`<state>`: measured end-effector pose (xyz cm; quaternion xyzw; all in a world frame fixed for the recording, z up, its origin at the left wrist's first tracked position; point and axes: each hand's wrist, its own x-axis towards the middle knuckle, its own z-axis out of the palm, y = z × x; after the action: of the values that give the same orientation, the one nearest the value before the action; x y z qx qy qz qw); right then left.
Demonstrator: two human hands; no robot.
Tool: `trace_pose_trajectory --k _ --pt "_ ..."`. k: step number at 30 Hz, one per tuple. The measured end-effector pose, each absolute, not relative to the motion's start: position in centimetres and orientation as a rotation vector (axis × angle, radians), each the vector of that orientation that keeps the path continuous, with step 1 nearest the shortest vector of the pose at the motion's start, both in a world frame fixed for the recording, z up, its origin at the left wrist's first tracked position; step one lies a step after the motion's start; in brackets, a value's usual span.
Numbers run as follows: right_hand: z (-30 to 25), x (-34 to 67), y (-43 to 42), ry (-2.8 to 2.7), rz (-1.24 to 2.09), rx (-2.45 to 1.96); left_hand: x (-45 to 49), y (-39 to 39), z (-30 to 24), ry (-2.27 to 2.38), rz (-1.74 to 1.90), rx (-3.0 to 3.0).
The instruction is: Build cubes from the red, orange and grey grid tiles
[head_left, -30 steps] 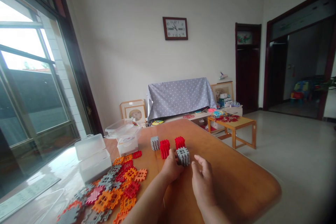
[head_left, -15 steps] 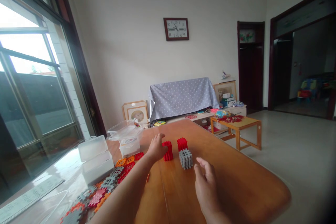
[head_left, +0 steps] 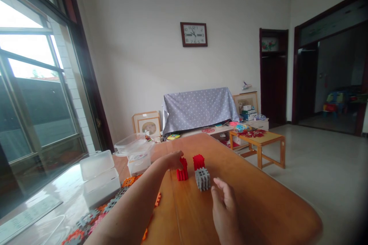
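Observation:
A stack of red interlocking plastic building pieces [head_left: 182, 174] stands upright on the wooden table. My left hand [head_left: 173, 160] is at its upper left, thumb on the near side and fingers curled at the far side; the fingertips are partly hidden. A second red stack [head_left: 199, 161] stands to its right. Just in front of that sits a stack of grey lattice pieces [head_left: 202, 179]. My right hand [head_left: 225, 208] hovers right of the grey stack, thumb and fingers apart, holding nothing.
Loose orange, grey and red pieces [head_left: 115, 199] spread over the table's left side, partly behind my left forearm. Beyond them are an open white plastic box [head_left: 100, 183] and clear containers [head_left: 139, 160]. The table's rounded edge [head_left: 312, 214] is at the right; a small wooden table [head_left: 267, 139] stands farther off.
My left hand has lowered, its fingers coming down around the left red stack. My left forearm now covers more of the loose pieces. My right hand stays beside the grey stack.

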<state>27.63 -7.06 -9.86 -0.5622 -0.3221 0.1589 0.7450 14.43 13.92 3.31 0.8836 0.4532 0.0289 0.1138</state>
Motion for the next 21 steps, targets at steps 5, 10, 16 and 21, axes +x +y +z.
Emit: trace_pose_trajectory --k 5,10,16,21 --pt "-9.51 27.46 -7.25 -0.726 0.365 -1.239 14.20 14.10 3.23 1.257 0.071 2.575" --pt "-9.49 27.42 -7.17 -0.726 0.353 -1.225 13.75 13.90 3.26 1.244 0.098 2.561" --pt "-9.49 27.45 -7.29 -0.730 0.361 -1.228 13.55 13.63 3.39 1.235 0.067 2.536" --pt "-9.60 27.51 -7.27 -0.743 0.377 -1.240 14.20 13.75 3.58 1.224 0.039 2.515"
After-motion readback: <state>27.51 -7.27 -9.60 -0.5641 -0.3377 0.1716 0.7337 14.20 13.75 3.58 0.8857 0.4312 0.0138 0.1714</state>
